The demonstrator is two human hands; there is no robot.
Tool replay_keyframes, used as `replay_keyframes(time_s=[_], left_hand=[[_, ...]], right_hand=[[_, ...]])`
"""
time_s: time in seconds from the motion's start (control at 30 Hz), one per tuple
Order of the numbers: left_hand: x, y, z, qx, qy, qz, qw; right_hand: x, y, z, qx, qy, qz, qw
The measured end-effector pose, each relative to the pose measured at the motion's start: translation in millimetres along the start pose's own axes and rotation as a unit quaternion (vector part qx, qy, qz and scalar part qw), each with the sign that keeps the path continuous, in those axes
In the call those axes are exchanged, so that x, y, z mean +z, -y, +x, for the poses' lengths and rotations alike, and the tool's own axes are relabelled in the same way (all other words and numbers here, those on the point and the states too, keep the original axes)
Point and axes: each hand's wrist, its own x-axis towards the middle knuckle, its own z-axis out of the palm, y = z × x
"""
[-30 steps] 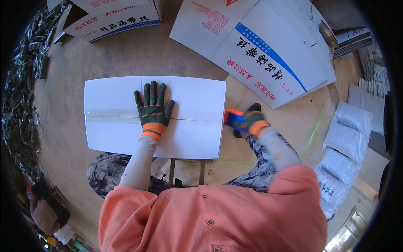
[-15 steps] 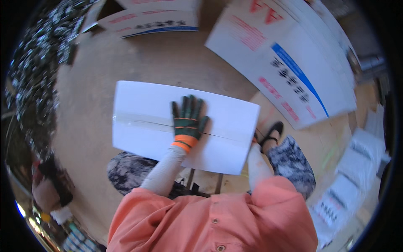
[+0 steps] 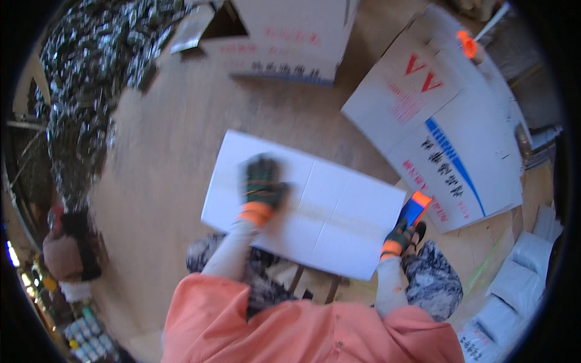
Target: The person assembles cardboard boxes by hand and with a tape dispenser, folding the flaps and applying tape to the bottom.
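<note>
A closed white cardboard box (image 3: 339,242) lies before me above my knees, its long sides slanting down to the right. A faint band of clear tape runs lengthwise over its top. My gloved left hand (image 3: 264,184) rests flat on the left part of the top, a little blurred by motion. Just off the box's right end, my gloved right hand (image 3: 401,236) is closed on a blue and orange tape dispenser (image 3: 414,209). The lower part of the dispenser is hidden by the fingers. Both gloves are dark green with orange cuffs.
Flattened printed cartons (image 3: 448,139) lean at the right, with an orange object (image 3: 466,45) on them. An open carton (image 3: 284,42) stands ahead. Dark glossy pieces (image 3: 91,91) are heaped at the far left. Plastic-wrapped packs (image 3: 514,284) lie at the lower right.
The box has shifted right in view and slants more. My right hand, mostly hidden beyond the box's right edge before, now shows with the tape dispenser. My left hand still lies on top.
</note>
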Motion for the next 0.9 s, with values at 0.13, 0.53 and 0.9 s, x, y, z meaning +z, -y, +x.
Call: replay_keyframes(time_s=[0.13, 0.53, 0.9], left_hand=[[-19.8, 93.2, -7.9, -0.313, -0.05, -0.004, 0.948], [-181.7, 60.9, -52.8, -0.169, -0.366, -0.243, 0.882], [-521.4, 80.6, 187.5, 0.029, -0.36, -0.728, 0.582]], right_hand=[[-6.2, 5.6, 39.7, -0.195, 0.056, -0.405, 0.891], [59.4, 1.5, -73.3, -0.267, 0.087, -0.771, 0.571], [326.2, -350.5, -326.0, -0.56, 0.558, -0.575, -0.209]])
